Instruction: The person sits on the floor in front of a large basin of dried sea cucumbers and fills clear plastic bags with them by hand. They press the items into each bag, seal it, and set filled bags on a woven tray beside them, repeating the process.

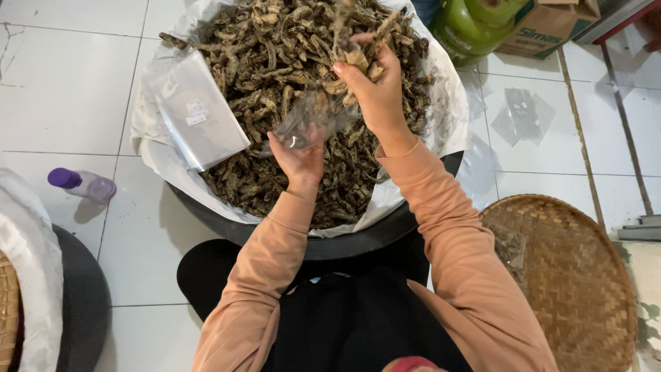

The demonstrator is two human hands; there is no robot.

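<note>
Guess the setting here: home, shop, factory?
Probably a home or small informal packing spot, worked on the floor. White floor tiles, a black basin lined with plastic and heaped with dried root pieces, a woven bamboo tray and a green gas cylinder suggest household-scale work, not a factory.

A white tiled floor [62, 103] carries everything. Directly under both hands sits a wide black basin [358, 241], lined with white plastic sheeting. Well off to the left of the hands a small clear bottle with a purple cap [82, 183] lies on its side. To their right an empty clear plastic bag [522, 116] lies flat on the tiles, and nearer the person on that side rests a round woven bamboo tray [571, 275]. Beyond the hands, right of the basin, stand a green gas cylinder [475, 24] and a cardboard box [551, 27].
</note>
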